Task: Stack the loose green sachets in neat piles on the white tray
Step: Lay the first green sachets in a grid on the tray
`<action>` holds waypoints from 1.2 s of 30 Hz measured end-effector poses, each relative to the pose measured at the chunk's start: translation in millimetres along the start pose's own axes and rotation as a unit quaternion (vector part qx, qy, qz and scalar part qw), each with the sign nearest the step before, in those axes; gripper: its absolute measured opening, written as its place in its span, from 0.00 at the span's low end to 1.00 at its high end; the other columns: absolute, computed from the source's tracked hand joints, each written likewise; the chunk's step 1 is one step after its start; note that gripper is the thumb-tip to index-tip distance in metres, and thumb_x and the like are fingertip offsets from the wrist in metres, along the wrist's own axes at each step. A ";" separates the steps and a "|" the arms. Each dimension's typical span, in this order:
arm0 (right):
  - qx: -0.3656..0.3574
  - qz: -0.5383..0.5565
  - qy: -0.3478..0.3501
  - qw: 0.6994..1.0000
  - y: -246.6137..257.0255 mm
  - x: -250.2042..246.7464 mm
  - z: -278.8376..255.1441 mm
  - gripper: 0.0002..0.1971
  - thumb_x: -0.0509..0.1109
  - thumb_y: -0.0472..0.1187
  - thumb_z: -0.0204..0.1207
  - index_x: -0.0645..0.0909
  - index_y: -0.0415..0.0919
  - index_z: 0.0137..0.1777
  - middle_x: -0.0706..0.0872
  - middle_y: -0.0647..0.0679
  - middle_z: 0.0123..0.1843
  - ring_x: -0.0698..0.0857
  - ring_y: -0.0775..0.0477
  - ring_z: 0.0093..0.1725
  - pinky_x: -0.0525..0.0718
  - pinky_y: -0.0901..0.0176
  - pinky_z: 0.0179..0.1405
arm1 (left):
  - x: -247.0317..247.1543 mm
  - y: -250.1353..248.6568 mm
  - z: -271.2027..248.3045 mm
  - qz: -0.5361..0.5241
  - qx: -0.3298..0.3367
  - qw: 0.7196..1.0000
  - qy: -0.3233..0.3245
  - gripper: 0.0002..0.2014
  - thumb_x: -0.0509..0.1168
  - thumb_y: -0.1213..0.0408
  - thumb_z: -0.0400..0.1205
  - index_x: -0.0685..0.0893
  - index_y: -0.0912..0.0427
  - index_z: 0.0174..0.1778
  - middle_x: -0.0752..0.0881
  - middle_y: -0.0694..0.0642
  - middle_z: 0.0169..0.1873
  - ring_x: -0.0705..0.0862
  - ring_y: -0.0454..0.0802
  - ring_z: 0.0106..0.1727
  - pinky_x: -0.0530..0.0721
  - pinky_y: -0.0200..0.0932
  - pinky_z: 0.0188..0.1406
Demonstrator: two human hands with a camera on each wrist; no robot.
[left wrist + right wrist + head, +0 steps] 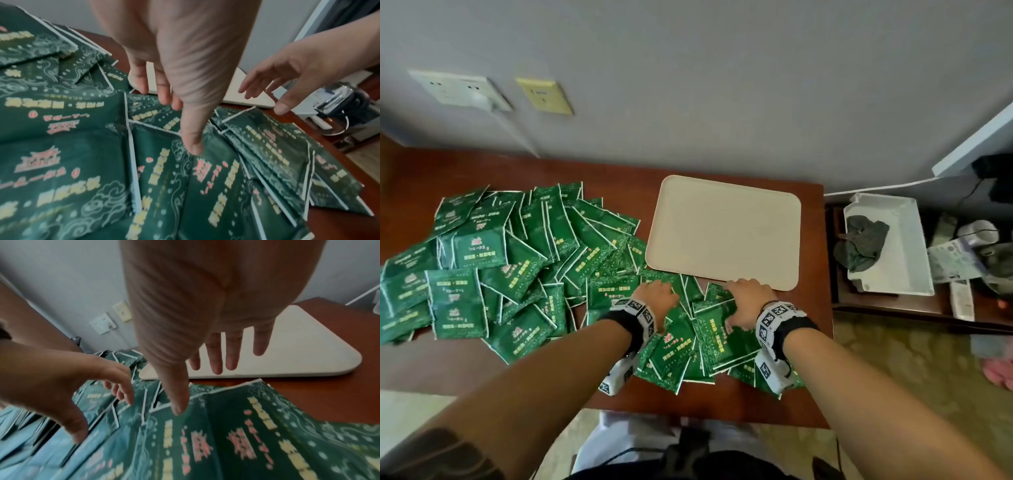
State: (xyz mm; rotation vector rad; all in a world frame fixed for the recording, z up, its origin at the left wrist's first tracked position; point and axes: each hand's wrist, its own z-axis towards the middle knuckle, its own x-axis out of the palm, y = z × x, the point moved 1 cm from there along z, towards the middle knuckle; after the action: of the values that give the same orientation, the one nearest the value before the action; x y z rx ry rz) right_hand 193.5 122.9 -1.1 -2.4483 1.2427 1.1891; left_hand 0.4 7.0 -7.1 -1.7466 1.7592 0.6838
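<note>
Mostly the green sachets (517,263) lie loose in a heap over the worktop's (804,377) left and front-centre, some overlapping by the white tray's (722,233) near-left corner. Tray sits right of centre w/ nothing on it, back edge near the wall. Left hand (655,298) is spread, fingers relaxed, thumb tip (194,149) touching a sachet, gripping nothing. Right hand (748,299) also spread over sachets at tray's front edge, fingers straight, holding nothing. Bare worktop shows at front edge and right of tray.
</note>
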 end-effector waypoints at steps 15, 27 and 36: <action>-0.013 -0.030 -0.051 0.998 -7.2 50.0 -2.6 0.14 0.77 0.46 0.73 0.76 0.50 0.55 0.76 0.48 0.66 0.70 0.41 0.71 0.69 0.41 0.71 | 24.8 18.7 1.5 -0.027 -0.020 0.999 -0.031 0.20 0.71 0.43 0.77 0.82 0.47 0.61 0.80 0.49 0.63 0.75 0.51 0.67 0.75 0.53 0.71; 0.054 0.368 -0.240 0.897 18.0 -13.3 -47.8 0.12 0.75 0.42 0.80 0.74 0.48 0.56 0.77 0.52 0.32 0.76 0.56 0.28 0.72 0.61 0.30 | -11.1 52.2 -36.7 -0.583 -0.043 0.765 -0.268 0.20 0.71 0.56 0.81 0.71 0.42 0.65 0.85 0.56 0.64 0.87 0.59 0.60 0.87 0.62 0.59; 0.023 0.556 -0.249 0.793 34.0 -5.1 -29.2 0.16 0.72 0.30 0.80 0.87 0.53 0.58 0.88 0.49 0.60 0.86 0.51 0.59 0.86 0.65 0.53 | 9.1 58.7 -25.4 -0.587 -0.067 0.723 -0.358 0.08 0.68 0.59 0.85 0.85 0.52 0.59 0.87 0.47 0.52 0.86 0.44 0.51 0.85 0.52 0.62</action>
State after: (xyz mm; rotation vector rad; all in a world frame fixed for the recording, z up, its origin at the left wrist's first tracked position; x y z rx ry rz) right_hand 183.8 90.9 29.2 -1.0185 2.4886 1.7698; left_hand -59.1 -16.1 2.7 -1.8610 -0.0602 0.7030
